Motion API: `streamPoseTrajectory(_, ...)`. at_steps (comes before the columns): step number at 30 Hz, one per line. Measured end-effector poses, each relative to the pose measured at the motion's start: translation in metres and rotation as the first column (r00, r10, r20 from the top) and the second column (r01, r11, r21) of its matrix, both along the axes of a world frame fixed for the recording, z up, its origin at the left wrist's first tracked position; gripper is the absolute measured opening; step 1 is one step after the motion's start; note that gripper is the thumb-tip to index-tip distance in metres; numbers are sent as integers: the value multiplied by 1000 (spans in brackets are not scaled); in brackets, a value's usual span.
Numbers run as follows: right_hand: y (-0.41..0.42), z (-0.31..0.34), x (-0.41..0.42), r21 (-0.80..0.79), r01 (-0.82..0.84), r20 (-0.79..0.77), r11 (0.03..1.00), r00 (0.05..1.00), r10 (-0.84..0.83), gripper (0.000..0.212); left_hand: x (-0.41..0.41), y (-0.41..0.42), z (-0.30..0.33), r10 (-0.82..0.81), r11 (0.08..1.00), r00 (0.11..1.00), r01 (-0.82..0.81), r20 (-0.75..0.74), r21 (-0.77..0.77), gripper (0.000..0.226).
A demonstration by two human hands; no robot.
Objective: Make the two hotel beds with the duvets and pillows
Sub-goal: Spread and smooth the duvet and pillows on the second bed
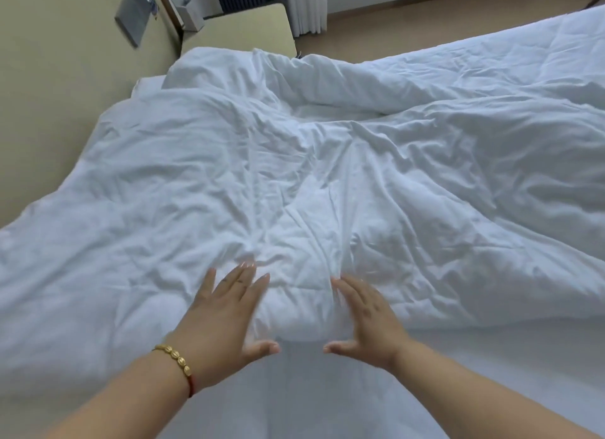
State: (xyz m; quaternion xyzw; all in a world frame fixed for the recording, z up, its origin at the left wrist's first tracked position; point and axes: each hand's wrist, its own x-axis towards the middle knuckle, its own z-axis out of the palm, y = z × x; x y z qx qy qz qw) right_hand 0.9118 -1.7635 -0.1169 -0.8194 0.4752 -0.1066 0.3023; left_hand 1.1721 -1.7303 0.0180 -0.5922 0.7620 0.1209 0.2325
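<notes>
Head view: bed [327, 406] largest, bare sheet showing under both wrists. White duvet [294, 177] rumpled, spreading ahead of hands, long axis running away toward far right. Near edge bunched into hump between hands. Left hand [226, 317] flat, fingers straight, on hump's left flank; right hand [366, 321] likewise on right flank (neither gripping anything). Both equally near. No pillow clearly told apart.

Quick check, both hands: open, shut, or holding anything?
Left hand: open, fingers straight, on the duvet.
Right hand: open, fingers straight, against the duvet.
</notes>
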Motion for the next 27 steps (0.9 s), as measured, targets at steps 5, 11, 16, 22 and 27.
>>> streamPoseTrajectory(5,0,-8,44,-226,-50,-113,973,993,24,97,35,59,2,91,996,995,-90,42,-14,121)
streamPoseTrajectory(11,-25,24,41,-6,-88,-104,996,991,87,18,104,80,10,172,950,981,-142,87,-278,98)
streamPoseTrajectory(16,-16,73,28,203,-97,-112,974,986,122,18,107,69,61,284,941,956,-293,-75,-172,28)
streamPoseTrajectory(22,39,124,24,486,-162,5,859,983,183,34,138,95,113,249,968,968,-249,20,14,8)
streamPoseTrajectory(27,67,123,15,661,-173,-94,730,946,310,22,91,78,122,291,824,956,-265,28,501,51)
